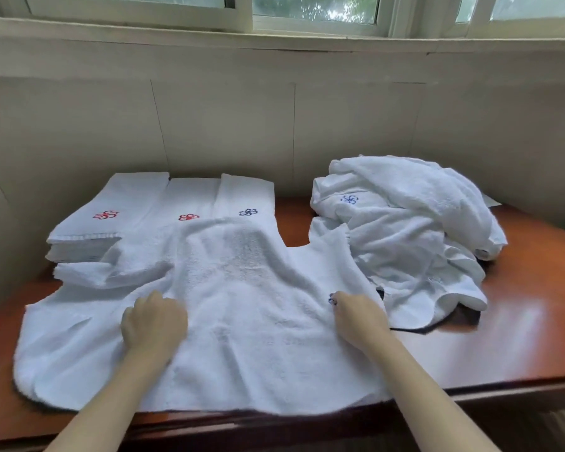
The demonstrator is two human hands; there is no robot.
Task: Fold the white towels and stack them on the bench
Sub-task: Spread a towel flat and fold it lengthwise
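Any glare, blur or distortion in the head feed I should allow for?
Head view: window glare whitens the bench at right; wide-angle bends the window sill; both hands, left hand and right hand, look slightly soft on the spread towel.

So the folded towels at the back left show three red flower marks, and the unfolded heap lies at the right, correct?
Not quite. The head view shows the folded towels with two red flower marks and one blue flower mark, not three red. The rest holds: they sit at the back left, and the unfolded heap lies at the right.
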